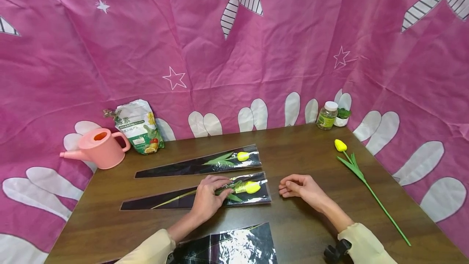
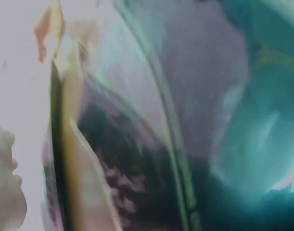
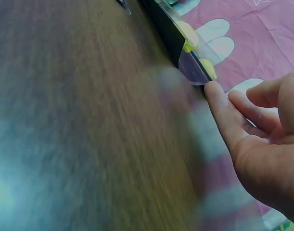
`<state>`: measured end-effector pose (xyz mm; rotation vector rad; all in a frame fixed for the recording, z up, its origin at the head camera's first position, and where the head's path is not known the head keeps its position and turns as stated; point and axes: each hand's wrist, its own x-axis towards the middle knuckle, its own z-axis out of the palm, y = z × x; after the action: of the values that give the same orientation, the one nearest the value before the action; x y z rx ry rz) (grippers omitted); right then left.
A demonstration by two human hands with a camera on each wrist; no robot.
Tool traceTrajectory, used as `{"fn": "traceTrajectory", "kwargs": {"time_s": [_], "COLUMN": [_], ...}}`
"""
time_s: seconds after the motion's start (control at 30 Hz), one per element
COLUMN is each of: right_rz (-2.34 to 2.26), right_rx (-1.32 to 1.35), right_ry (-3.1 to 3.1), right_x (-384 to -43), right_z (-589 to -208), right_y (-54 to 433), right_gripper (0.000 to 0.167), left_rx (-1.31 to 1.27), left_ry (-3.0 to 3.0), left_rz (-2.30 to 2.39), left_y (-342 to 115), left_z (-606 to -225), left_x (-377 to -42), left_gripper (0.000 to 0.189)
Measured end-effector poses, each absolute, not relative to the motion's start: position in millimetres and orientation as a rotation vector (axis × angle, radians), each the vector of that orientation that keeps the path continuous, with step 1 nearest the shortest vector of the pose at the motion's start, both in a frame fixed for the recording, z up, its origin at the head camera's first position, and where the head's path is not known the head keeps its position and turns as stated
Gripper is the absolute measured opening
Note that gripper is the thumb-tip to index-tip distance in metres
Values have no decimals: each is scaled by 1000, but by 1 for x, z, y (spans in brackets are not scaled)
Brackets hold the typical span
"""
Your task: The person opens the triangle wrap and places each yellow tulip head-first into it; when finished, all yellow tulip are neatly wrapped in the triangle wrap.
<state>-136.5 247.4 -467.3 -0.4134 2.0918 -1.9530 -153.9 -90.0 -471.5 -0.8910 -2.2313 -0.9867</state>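
A yellow tulip (image 1: 252,187) with green leaves lies in a long tapered flower sleeve (image 1: 176,199), black-backed with a clear front. My left hand (image 1: 208,196) rests on this sleeve beside the leaves, thumb and fingers apart. My right hand (image 1: 303,190) hovers just right of the sleeve's wide end, loosely curled around nothing; in the right wrist view its fingers (image 3: 218,108) appear before the sleeve ends. Behind lies a second sleeve (image 1: 183,169) with another yellow tulip (image 1: 243,156). The left wrist view is too close and blurred to read clearly.
Glossy black sleeves (image 1: 234,247) lie at the front edge, partly under my left forearm. A loose yellow tulip (image 1: 340,145) lies at the right. Along the back stand a pink watering can (image 1: 100,150), a printed bag (image 1: 139,127), a jar (image 1: 327,116) and a small potted plant (image 1: 342,118).
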Motion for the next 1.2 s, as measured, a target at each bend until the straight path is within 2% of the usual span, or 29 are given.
{"fn": "traceTrajectory", "kwargs": {"time_s": [0.3,0.4,0.5,0.67,0.8,1.2], "right_rz": [-1894,-1867,-1858,-1873,-1862,-1828], "right_rx": [-383,-369,-375,-441,-460,-559], "right_ry": [2131,2137,2127,2120,2163,2165], "right_x": [-119,-112,-106,-98,-93,-78], "right_z": [-463,-458,-457,-458,-456,-459], "right_y": [258,258,256,253,250,237], "right_gripper": [31,31,30,27,26,21], "left_rx": [-913,-1027,-1217,-1394,-1317,-1235], "left_ry": [-2362,-2532,-2688,-2842,-2981,-2794], "left_rz": [-1122,-1156,-1095,-1025,-1046,-717], "left_y": [-83,-82,-81,-73,-64,-42], "left_z": [-444,-438,-444,-455,-454,-486], "left_x": [-92,-70,-54,-43,-39,-38], "left_gripper": [23,27,39,58,65,61]}}
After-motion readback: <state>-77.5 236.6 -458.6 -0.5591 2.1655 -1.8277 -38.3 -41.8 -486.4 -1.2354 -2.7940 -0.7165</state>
